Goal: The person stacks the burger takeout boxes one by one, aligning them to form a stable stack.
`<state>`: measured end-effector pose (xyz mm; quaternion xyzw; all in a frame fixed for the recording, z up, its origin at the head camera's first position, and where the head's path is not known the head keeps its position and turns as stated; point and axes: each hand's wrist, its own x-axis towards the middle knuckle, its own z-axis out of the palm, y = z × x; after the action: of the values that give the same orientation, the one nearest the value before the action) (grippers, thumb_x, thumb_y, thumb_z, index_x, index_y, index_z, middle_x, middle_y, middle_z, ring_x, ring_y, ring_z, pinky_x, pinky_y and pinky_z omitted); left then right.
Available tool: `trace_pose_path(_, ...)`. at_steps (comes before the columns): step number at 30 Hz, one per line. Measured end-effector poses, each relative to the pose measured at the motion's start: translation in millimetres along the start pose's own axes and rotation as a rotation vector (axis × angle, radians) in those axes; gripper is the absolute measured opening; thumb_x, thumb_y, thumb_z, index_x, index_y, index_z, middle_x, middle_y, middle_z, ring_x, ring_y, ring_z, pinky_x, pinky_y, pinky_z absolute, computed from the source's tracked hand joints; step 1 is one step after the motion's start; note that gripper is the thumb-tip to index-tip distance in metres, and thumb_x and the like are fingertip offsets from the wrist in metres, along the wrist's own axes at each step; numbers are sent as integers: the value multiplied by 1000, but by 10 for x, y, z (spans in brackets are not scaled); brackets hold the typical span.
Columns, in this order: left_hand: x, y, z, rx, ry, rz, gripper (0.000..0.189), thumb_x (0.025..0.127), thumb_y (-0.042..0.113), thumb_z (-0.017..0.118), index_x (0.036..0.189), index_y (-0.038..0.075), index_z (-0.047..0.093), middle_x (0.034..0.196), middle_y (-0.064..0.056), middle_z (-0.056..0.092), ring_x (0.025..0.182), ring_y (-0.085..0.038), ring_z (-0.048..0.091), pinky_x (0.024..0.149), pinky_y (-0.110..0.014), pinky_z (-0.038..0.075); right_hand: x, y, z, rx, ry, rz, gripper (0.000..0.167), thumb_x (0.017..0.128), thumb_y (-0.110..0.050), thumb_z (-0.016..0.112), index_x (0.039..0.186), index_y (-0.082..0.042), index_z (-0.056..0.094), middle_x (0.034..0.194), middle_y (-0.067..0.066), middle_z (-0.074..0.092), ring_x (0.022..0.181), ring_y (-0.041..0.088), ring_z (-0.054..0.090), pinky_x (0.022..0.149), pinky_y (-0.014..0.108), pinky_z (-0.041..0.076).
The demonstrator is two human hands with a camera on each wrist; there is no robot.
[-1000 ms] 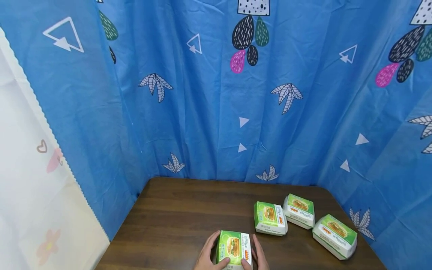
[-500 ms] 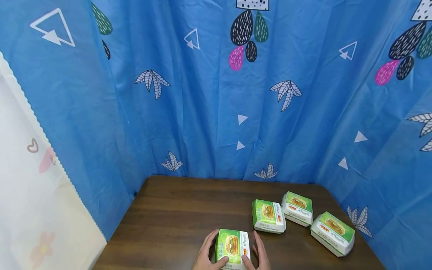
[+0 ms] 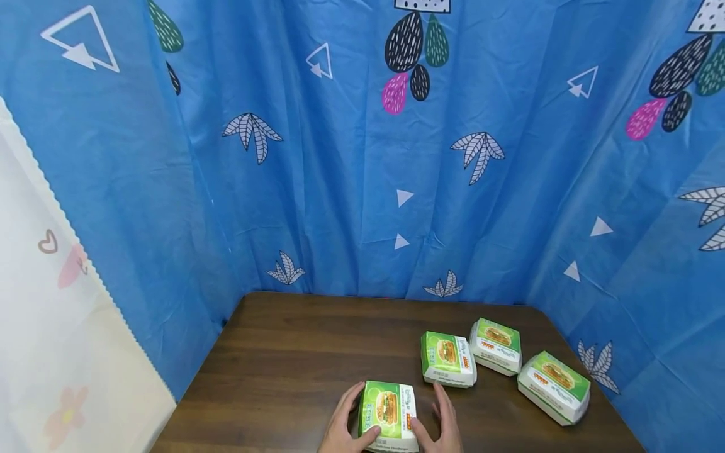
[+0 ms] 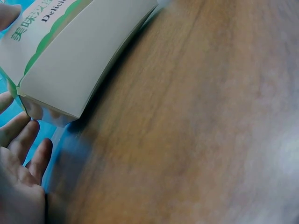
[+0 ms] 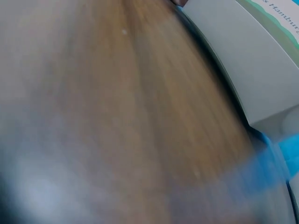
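In the head view, a green and white hamburger box (image 3: 387,412) sits on the table at the near edge of the picture. My left hand (image 3: 342,428) is at its left side, thumb over the near corner and fingertips along the side. In the left wrist view, fingers (image 4: 39,158) spread out below a corner of the box (image 4: 74,60). My right hand (image 3: 444,425) stands to the right with its fingers spread away from that side. Its thumb is right at the box's near right edge. The right wrist view is blurred; the box's pale side (image 5: 233,56) shows there.
Three similar hamburger boxes stand to the right on the brown wooden table (image 3: 283,371): one close by (image 3: 449,358), one behind it (image 3: 496,346), and one farther right (image 3: 555,387). A blue patterned curtain (image 3: 340,157) hangs along the table's back and sides.
The right fingers have swung away from the box's right side, leaving a wider gap. The left hand stays at the box. The head view has shifted slightly.
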<state>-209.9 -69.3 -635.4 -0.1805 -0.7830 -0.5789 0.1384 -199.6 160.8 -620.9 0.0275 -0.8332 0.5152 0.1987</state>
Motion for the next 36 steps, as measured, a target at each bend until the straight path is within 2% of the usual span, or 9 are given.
trace_pose_path(1, 2, 2, -2, 0, -4, -4, 81, 79, 24, 87, 151, 11, 51, 150, -14, 53, 128, -11, 55, 102, -31, 50, 12, -4, -14, -16, -1, 9, 83, 89, -20, 80, 157, -2, 36, 157, 22, 40, 134, -11, 29, 102, 5, 33)
trace_pose_path(5, 3, -1, -3, -7, -25, -25, 80, 81, 24, 85, 151, 10, 50, 150, -15, 52, 127, -11, 55, 102, -31, 50, 47, -44, -69, -73, 0, 71, 86, 89, -28, 81, 158, -7, 36, 160, 18, 38, 138, 16, 34, 101, 3, 26)
trace_pose_path(7, 2, 1, -3, -21, -34, -48, 80, 81, 24, 84, 152, 10, 49, 151, -15, 52, 127, -10, 55, 103, -30, 50, 65, -56, -86, -86, 2, 77, 88, 87, -29, 82, 159, -7, 35, 161, 18, 37, 139, 25, 34, 103, 10, 28)
trace_pose_path(10, 2, 2, -5, -18, -42, -75, 78, 84, 25, 82, 152, 10, 49, 151, -16, 51, 128, -11, 55, 102, -29, 50, 98, -62, -109, -96, 8, 72, 90, 87, -30, 83, 159, -6, 35, 161, 20, 34, 140, 33, 33, 112, 36, 33)
trace_pose_path(12, 4, 3, -6, -16, -44, -88, 77, 84, 26, 81, 153, 11, 49, 151, -16, 51, 129, -11, 54, 102, -29, 49, 127, -61, -124, -98, 10, 67, 90, 87, -29, 83, 158, -4, 34, 161, 22, 33, 142, 38, 30, 109, 56, 33)
trace_pose_path(14, 7, 2, -7, -3, -47, -97, 76, 85, 27, 80, 153, 12, 48, 150, -16, 51, 129, -11, 53, 101, -29, 50, 158, -57, -137, -95, 16, 62, 91, 87, -28, 83, 158, -3, 34, 161, 24, 32, 142, 42, 29, 107, 67, 32)
trace_pose_path(19, 13, -8, -10, 6, -51, -110, 75, 86, 28, 79, 152, 13, 49, 150, -15, 51, 129, -10, 52, 100, -29, 50, 236, -39, -161, -107, 19, 84, 94, 86, -28, 84, 159, -4, 31, 163, 24, 28, 146, 44, 24, 108, 70, 29)
trace_pose_path(25, 11, -22, -17, -1, -46, -95, 75, 85, 27, 80, 152, 14, 50, 150, -15, 52, 129, -9, 52, 100, -29, 50, 307, -24, -185, -140, 46, 96, 99, 85, -32, 85, 161, -4, 28, 164, 24, 25, 145, 46, 22, 108, 71, 29)
trace_pose_path(36, 7, 0, -40, -4, -61, -136, 73, 86, 26, 80, 152, 14, 50, 151, -16, 51, 130, -15, 52, 99, -30, 50, 433, 98, -199, -130, 145, 28, 104, 80, -30, 89, 160, -4, 29, 162, 25, 27, 145, 49, 22, 108, 73, 27)
